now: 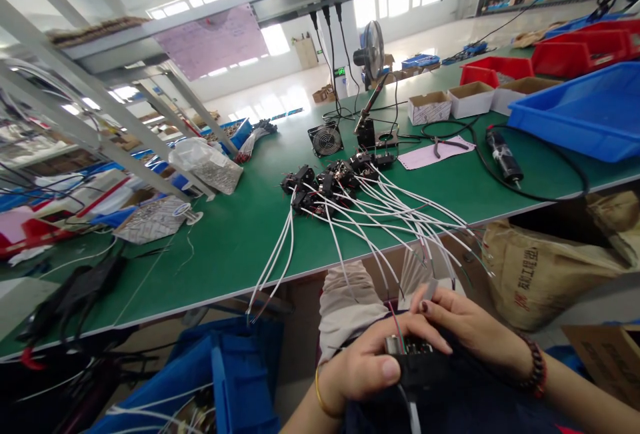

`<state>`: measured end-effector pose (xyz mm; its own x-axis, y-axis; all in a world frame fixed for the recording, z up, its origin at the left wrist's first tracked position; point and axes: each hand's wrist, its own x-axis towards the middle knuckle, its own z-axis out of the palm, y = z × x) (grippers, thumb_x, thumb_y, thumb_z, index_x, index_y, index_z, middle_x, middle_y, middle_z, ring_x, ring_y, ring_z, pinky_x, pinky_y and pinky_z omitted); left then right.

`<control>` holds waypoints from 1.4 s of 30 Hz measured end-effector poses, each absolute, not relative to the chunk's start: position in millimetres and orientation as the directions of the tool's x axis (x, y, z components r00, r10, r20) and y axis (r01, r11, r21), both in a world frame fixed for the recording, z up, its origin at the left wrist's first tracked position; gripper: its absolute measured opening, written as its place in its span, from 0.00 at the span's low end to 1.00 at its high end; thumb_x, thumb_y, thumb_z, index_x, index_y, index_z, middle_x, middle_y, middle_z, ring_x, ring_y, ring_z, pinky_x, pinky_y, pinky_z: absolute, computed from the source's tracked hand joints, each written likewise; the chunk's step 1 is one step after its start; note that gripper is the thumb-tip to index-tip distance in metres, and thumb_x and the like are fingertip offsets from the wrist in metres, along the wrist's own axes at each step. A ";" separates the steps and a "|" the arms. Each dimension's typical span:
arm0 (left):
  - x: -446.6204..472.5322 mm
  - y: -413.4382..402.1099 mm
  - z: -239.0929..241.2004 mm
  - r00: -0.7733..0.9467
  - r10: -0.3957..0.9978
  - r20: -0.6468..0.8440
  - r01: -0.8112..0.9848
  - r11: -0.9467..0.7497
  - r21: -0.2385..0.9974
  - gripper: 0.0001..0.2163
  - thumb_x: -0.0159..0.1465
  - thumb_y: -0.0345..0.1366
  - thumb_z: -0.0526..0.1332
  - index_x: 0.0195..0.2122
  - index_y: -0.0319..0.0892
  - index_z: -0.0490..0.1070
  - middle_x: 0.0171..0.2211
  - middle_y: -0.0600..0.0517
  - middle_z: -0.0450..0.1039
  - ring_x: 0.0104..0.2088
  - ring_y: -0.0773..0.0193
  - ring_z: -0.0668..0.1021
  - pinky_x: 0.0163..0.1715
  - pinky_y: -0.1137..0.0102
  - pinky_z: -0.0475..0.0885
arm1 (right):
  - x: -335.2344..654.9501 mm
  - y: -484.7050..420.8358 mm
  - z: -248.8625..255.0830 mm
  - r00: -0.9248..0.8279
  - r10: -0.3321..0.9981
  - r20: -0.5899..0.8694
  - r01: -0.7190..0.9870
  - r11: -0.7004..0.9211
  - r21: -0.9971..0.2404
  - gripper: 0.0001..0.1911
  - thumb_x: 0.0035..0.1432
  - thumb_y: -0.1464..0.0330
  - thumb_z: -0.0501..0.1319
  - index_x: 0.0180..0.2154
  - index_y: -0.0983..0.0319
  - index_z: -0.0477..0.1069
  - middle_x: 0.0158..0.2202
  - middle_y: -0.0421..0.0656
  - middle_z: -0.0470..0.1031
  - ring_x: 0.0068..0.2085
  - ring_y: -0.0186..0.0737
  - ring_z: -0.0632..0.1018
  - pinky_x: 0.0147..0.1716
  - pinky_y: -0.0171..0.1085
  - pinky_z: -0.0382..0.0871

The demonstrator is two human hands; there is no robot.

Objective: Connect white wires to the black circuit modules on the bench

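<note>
Low over my lap, my left hand (367,357) grips a small black plastic housing (423,371) with metal parts showing in its open top. Thin red and green wires (399,327) rise from the housing, and a white cable (414,417) hangs below it. Just to the right, my right hand (470,324) is closed, thumb and fingers pinched around a small greyish piece (430,289) too unclear to name. In front of both hands, a heap of similar black housings (325,187) lies on the green table (240,227), their white cables (390,214) trailing over the edge.
Behind the heap stand a small square fan (326,139) and a soldering iron (373,104) in its holder. Pliers (450,145) lie on pink paper; a black electric screwdriver (504,157) is beside them. A blue tray (580,111) sits right, a blue bin (240,381) below left.
</note>
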<state>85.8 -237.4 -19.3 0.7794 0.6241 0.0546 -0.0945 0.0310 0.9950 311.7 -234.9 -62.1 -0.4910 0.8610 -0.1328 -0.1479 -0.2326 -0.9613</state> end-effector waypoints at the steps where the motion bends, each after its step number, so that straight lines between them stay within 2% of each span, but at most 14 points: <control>1: 86.0 -238.5 -19.8 0.763 0.643 0.061 -0.101 0.026 0.995 0.37 0.66 0.68 0.57 0.57 0.40 0.80 0.52 0.38 0.78 0.55 0.39 0.78 0.60 0.52 0.70 | 314.3 -231.4 -60.3 -0.475 0.874 -0.106 -0.131 -0.189 -0.973 0.29 0.66 0.39 0.67 0.40 0.60 0.76 0.33 0.43 0.78 0.34 0.43 0.78 0.35 0.39 0.75; 4: 85.7 -242.2 -22.7 0.640 0.768 0.039 -0.065 0.004 0.998 0.34 0.68 0.65 0.58 0.63 0.42 0.75 0.54 0.41 0.78 0.56 0.42 0.78 0.59 0.55 0.70 | 324.2 -219.7 -53.8 -0.359 0.933 0.015 -0.119 -0.029 -0.992 0.26 0.68 0.42 0.67 0.38 0.59 0.71 0.28 0.40 0.76 0.29 0.40 0.77 0.31 0.36 0.74; 6: 85.4 -242.3 -23.9 0.511 0.860 -0.002 0.057 -0.032 0.998 0.32 0.69 0.62 0.59 0.64 0.44 0.74 0.55 0.42 0.78 0.55 0.44 0.78 0.59 0.56 0.70 | 330.6 -213.7 -48.7 -0.239 0.964 0.117 -0.070 0.103 -0.992 0.25 0.70 0.44 0.66 0.37 0.59 0.70 0.26 0.40 0.76 0.27 0.39 0.77 0.29 0.35 0.73; 10: 88.3 -235.2 -25.6 0.319 0.945 -0.065 0.296 -0.035 0.955 0.24 0.71 0.52 0.58 0.60 0.44 0.76 0.53 0.44 0.80 0.53 0.47 0.79 0.57 0.56 0.72 | 336.8 -214.0 -34.9 -0.122 0.957 0.264 0.074 0.274 -0.959 0.24 0.75 0.46 0.62 0.37 0.58 0.71 0.25 0.40 0.75 0.26 0.39 0.76 0.26 0.34 0.72; 14: 94.1 -229.1 -29.5 0.254 0.967 -0.021 0.393 -0.083 0.916 0.20 0.69 0.45 0.59 0.57 0.42 0.77 0.53 0.43 0.80 0.54 0.48 0.80 0.58 0.56 0.72 | 333.1 -225.3 -21.1 -0.176 0.919 0.352 0.164 0.381 -0.910 0.21 0.80 0.51 0.57 0.39 0.58 0.73 0.29 0.40 0.75 0.28 0.38 0.77 0.30 0.34 0.72; 18: 96.1 -229.2 -30.9 0.254 0.967 0.000 0.401 -0.106 0.910 0.19 0.70 0.44 0.59 0.56 0.42 0.77 0.54 0.42 0.80 0.55 0.48 0.80 0.56 0.57 0.74 | 327.0 -232.7 -17.7 -0.229 0.874 0.428 0.214 0.474 -0.854 0.20 0.82 0.55 0.55 0.37 0.57 0.73 0.30 0.39 0.74 0.28 0.37 0.76 0.30 0.34 0.70; 22: 96.2 -229.9 -28.9 0.251 0.968 0.011 0.400 -0.115 0.909 0.18 0.70 0.44 0.59 0.55 0.42 0.78 0.51 0.43 0.81 0.52 0.49 0.81 0.53 0.58 0.75 | 322.6 -234.6 -20.8 -0.228 0.870 0.438 0.263 0.488 -0.833 0.21 0.82 0.54 0.53 0.38 0.57 0.73 0.31 0.40 0.74 0.29 0.39 0.77 0.29 0.36 0.70; 28: 97.2 -230.6 -27.9 0.246 0.969 0.041 0.405 -0.141 0.903 0.17 0.70 0.44 0.60 0.55 0.42 0.78 0.51 0.43 0.81 0.52 0.49 0.80 0.54 0.58 0.74 | 319.2 -233.8 -20.5 -0.290 0.846 0.448 0.325 0.527 -0.785 0.21 0.83 0.54 0.50 0.40 0.57 0.72 0.31 0.42 0.76 0.29 0.40 0.79 0.29 0.37 0.70; 31: 98.6 -230.8 -31.4 0.230 0.973 0.037 0.414 -0.132 0.901 0.17 0.71 0.44 0.60 0.55 0.42 0.77 0.52 0.43 0.80 0.53 0.49 0.80 0.56 0.57 0.73 | 315.8 -234.8 -20.1 -0.330 0.804 0.496 0.356 0.592 -0.723 0.18 0.83 0.57 0.52 0.40 0.57 0.72 0.32 0.42 0.78 0.32 0.42 0.79 0.33 0.38 0.71; 35: 101.0 -229.7 -36.5 0.195 0.981 0.021 0.425 -0.103 0.899 0.16 0.71 0.44 0.59 0.55 0.43 0.77 0.52 0.43 0.79 0.54 0.50 0.79 0.58 0.57 0.71 | 309.6 -237.7 -22.0 -0.398 0.745 0.535 0.348 0.662 -0.664 0.14 0.80 0.61 0.59 0.39 0.57 0.75 0.33 0.44 0.78 0.34 0.45 0.77 0.36 0.40 0.69; 37: 101.2 -229.9 -37.1 0.180 0.983 0.025 0.417 -0.099 0.904 0.17 0.71 0.45 0.60 0.55 0.42 0.77 0.53 0.43 0.79 0.54 0.49 0.79 0.58 0.57 0.71 | 307.1 -235.5 -24.6 -0.358 0.807 0.470 0.270 0.571 -0.775 0.13 0.76 0.59 0.64 0.38 0.57 0.78 0.33 0.45 0.78 0.34 0.45 0.76 0.37 0.41 0.68; 39: 100.5 -231.4 -36.5 0.203 0.979 0.034 0.369 -0.108 0.923 0.17 0.71 0.45 0.60 0.55 0.42 0.76 0.52 0.43 0.78 0.54 0.49 0.79 0.56 0.58 0.72 | 304.2 -229.3 -28.7 -0.275 0.923 0.270 0.059 0.296 -0.953 0.17 0.72 0.53 0.68 0.35 0.58 0.78 0.31 0.44 0.77 0.33 0.44 0.75 0.36 0.40 0.69; 41: 99.2 -233.9 -35.4 0.273 0.960 0.061 0.269 -0.137 0.953 0.18 0.72 0.47 0.59 0.56 0.42 0.76 0.52 0.44 0.78 0.53 0.49 0.79 0.55 0.59 0.72 | 300.2 -220.9 -34.1 -0.261 0.964 0.046 -0.153 0.006 -0.988 0.25 0.69 0.45 0.66 0.33 0.58 0.74 0.25 0.41 0.71 0.27 0.42 0.72 0.29 0.37 0.69; 42: 98.5 -235.1 -35.1 0.309 0.948 0.080 0.213 -0.151 0.965 0.19 0.72 0.48 0.59 0.57 0.43 0.75 0.52 0.44 0.78 0.53 0.50 0.79 0.56 0.59 0.72 | 298.0 -217.1 -37.0 -0.275 0.961 -0.022 -0.210 -0.083 -0.974 0.27 0.69 0.42 0.64 0.32 0.58 0.72 0.22 0.38 0.68 0.24 0.40 0.70 0.24 0.36 0.67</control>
<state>98.5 -235.1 -35.1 0.3086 0.9478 0.0798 0.2133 -0.1507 0.9653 298.0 -217.1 -37.0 -0.2751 0.9612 -0.0223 -0.2099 -0.0827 -0.9742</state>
